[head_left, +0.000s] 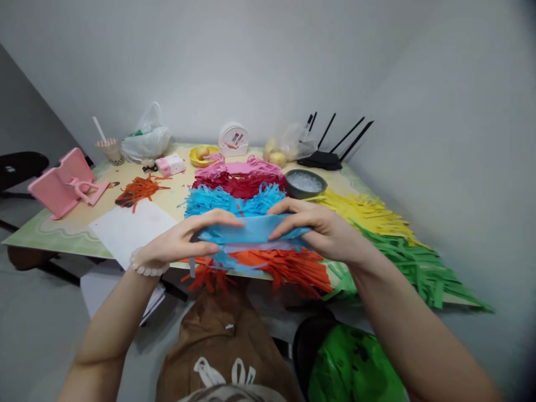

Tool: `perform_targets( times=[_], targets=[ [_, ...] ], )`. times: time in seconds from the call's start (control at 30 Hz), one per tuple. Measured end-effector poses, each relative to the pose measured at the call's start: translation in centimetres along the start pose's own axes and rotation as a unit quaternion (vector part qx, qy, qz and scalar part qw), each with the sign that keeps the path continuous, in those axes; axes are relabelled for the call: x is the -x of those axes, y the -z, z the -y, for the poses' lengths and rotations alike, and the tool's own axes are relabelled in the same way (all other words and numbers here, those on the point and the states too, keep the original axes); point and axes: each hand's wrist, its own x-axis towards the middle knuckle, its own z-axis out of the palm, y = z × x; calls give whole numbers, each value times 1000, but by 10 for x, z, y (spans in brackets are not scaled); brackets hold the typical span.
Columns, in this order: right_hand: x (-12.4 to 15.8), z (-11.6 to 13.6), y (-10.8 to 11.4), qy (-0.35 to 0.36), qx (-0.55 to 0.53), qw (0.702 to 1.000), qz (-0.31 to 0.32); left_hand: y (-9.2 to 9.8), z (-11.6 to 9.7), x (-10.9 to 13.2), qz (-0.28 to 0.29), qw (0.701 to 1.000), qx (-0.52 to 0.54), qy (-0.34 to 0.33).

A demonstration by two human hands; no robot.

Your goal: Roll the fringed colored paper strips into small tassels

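Note:
A folded strip of light blue paper [256,230] is held level above the table's front edge. My left hand [196,231] grips its left end, thumb below and fingers on top. At the right end, my right hand [307,226] is closed on the same strip, fingertips on its upper face. Behind it lie fringed blue paper [201,201], dark red paper [243,187] and pink paper [238,167]. Orange-red fringed paper [288,268] shows beneath and in front of the strip.
Yellow fringes [368,215] and green fringes [414,262] spread right. A grey bowl [305,183] and black router [321,160] stand behind. White paper [129,229], an orange bundle [140,191], a pink stand [69,181] and a drink cup [112,152] are left.

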Motion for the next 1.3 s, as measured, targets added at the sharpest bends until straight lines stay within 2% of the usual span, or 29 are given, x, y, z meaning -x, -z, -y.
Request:
perform_targets(
  times=[0.1, 0.17, 0.23, 0.33, 0.4, 0.53, 0.67, 0.77, 0.9, 0.97, 1.03, 1.17, 1.23, 1.3],
  targets=[
    [-1, 4, 0, 8, 42, 999, 21, -5, -5, -7, -53, 997, 22, 55],
    [0, 8, 1, 3, 67, 997, 37, -8, -6, -13, -35, 992, -11, 119],
    [1, 11, 6, -2, 77, 995, 64, -9, -7, -17, -5, 987, -53, 153],
    [1, 14, 15, -22, 23, 990, 135, -9, -10, -18, -12, 985, -113, 128],
    [-1, 14, 16, -65, -33, 986, 148, -9, -12, -17, -20, 982, -150, 110],
    [-9, 11, -1, -174, -14, 981, 90, -13, -16, -15, -22, 978, -176, 113],
    [-10, 12, -19, -194, -1, 980, 34, -16, -13, -9, -94, 980, -149, 94],
    [-5, 14, -24, -201, -37, 977, -57, -18, -10, -4, -157, 981, -67, 94],
    [4, 12, -32, -204, -158, 958, -127, -20, -3, 1, -171, 976, 84, 105],
    [8, 9, -36, -207, -221, 942, -141, -20, 1, 2, -164, 975, 123, 87],
    [10, 6, -38, -197, -239, 939, -150, -19, 3, 4, -162, 973, 142, 79],
    [10, 5, -36, -149, -173, 965, -126, -19, 0, 4, -157, 972, 143, 95],
    [9, 7, -35, -110, -137, 978, -112, -21, -3, 3, -164, 977, 106, 88],
    [7, 9, -35, -80, -94, 986, -113, -24, -4, 1, -194, 977, 41, 82]
  ],
)
